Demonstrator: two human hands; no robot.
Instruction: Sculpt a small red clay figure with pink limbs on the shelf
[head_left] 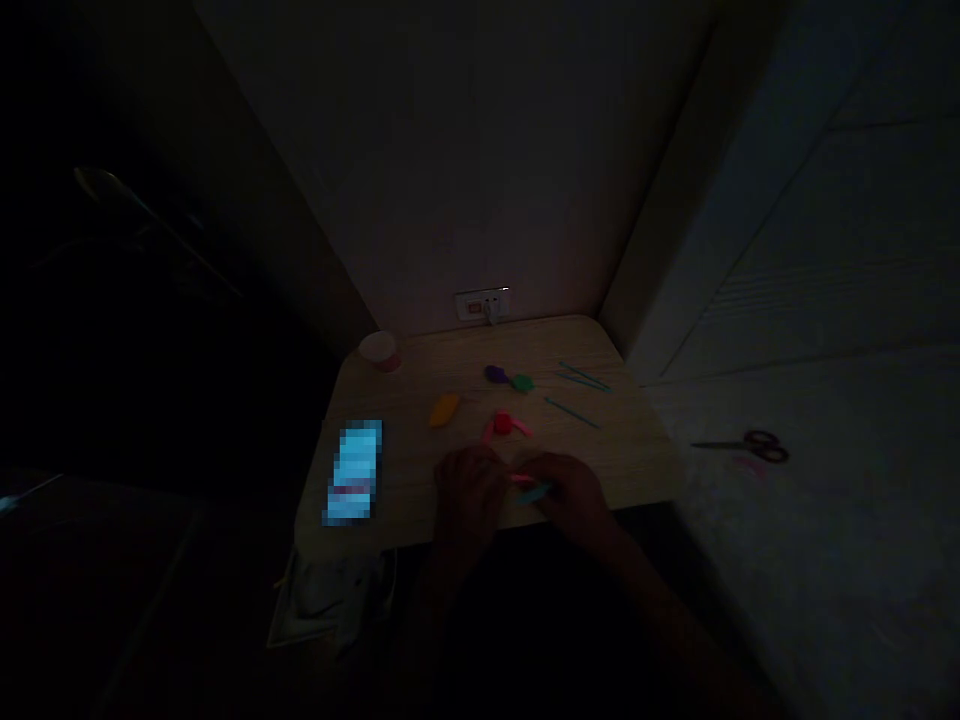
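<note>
Two bare hands work in dim light over the front edge of a pale wooden table [630, 465], the left hand [471, 485] curled beside the right hand [574, 490]. The right fingers are closed on a teal strip [534, 494], which juts out toward the left hand, while a pink piece [521, 478] lies between the two sets of fingertips, just beyond the strip. The left fingers are bent inward at its near end; whether they grip it is too dark to tell. To the left of the left fingers glows a lit screen [355, 472] (blurred into coarse blocks). Just past the fingertips sits a red lump [503, 422] with pink strips [523, 428] at its sides, one reaching down close to the left fingers. Beyond the left fingers lies an orange piece [444, 410]; beyond the right fingers, three thin teal sticks [572, 412] lie apart from the hands. Well to the right, scissors [750, 445] rest on the floor [825, 520] by a pink scrap [751, 466]. Farther ahead of the fingers are a green piece [523, 382] and a purple piece [496, 374], side by side, with a cup [381, 350] at the far left corner and a wall socket [482, 303] behind the table.
</note>
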